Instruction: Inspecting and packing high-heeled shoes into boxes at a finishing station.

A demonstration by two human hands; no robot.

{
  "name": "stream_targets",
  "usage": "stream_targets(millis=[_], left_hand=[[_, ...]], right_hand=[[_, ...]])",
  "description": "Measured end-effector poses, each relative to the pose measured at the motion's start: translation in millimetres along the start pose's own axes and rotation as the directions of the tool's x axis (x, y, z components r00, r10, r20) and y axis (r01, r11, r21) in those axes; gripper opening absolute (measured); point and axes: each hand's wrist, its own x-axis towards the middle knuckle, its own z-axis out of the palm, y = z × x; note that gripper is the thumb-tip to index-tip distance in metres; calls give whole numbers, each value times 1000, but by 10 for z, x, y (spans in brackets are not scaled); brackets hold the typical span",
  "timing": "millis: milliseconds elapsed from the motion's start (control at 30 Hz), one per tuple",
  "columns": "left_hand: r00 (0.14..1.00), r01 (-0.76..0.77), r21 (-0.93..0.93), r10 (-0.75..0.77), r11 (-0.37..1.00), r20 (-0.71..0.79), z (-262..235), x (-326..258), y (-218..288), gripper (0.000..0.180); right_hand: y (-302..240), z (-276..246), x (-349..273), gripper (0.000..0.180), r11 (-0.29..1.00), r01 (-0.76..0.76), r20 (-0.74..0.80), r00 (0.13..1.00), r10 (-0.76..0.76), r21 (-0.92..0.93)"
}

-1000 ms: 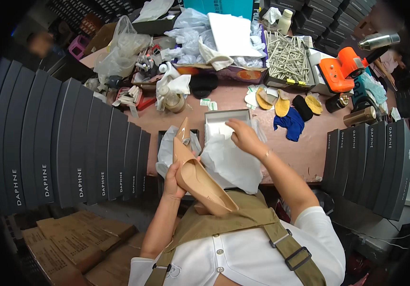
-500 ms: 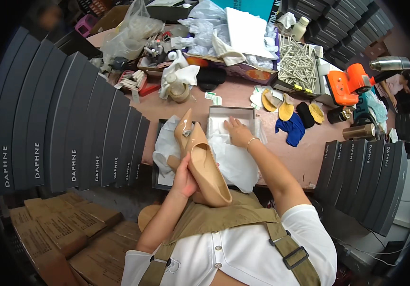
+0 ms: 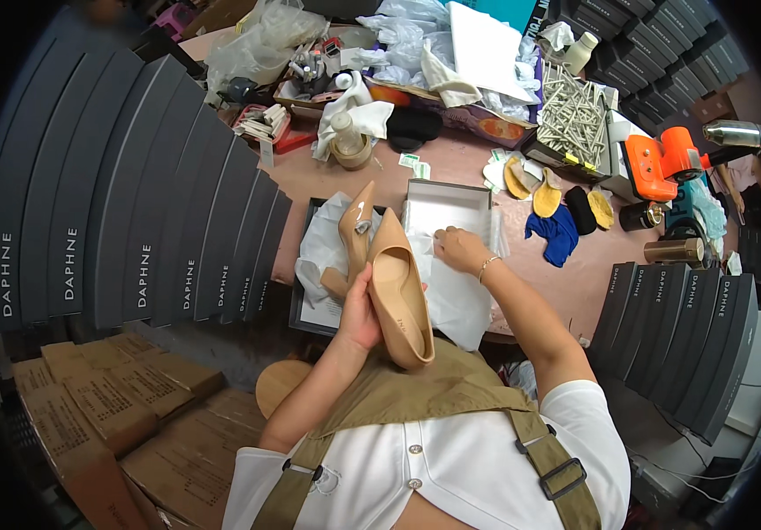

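just below the middle of the frame, nearest our chest, our left hand (image 3: pixel 358 314) is the closer grip: it is clenched on a tan pointed pump (image 3: pixel 401 296), fingers wrapped on its left side near the heel end. the pump's long axis runs up the frame, heel end low by our apron, toe pointing toward the upper middle, so the shoe lies up and slightly right of the grip. just beside it, to the left and a little farther, a second tan pump (image 3: pixel 356 231) stands with its toe up, and we cannot tell whether the same hand touches it. farther on, right of centre, our right hand (image 3: pixel 460 249) rests with fingers bent on the white tissue paper (image 3: pixel 451 300), and we cannot tell whether it pinches a fold. that hand sits at the near edge of the open grey shoebox (image 3: pixel 447 205) on the desk (image 3: pixel 451 163), so the box lies just beyond the pump's toe. farther still, toward the upper right, yellow insoles (image 3: pixel 547 196) and a blue cloth (image 3: pixel 555 234) lie well apart.
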Motion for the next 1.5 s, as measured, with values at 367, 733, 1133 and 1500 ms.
stream_targets(millis=[367, 733, 1133, 1500], left_hand=[[1000, 9, 99, -7, 995, -22, -40, 87, 29, 61], [980, -60, 394, 129, 917, -150, 265, -26, -191, 70], [978, -104, 312, 154, 944, -139, 162, -25, -128, 63], [954, -43, 296, 127, 954, -271, 17, -36, 5, 45]], right_hand=[[-649, -994, -451, 23, 928, 251, -373, 918, -137, 277], [-1222, -840, -508, 20, 961, 255, -245, 930, -274, -104], [-1281, -652, -456, 14, 887, 382, -90, 905, -416, -260], [-457, -758, 174, 20, 882, -92, -262, 936, 236, 463]])
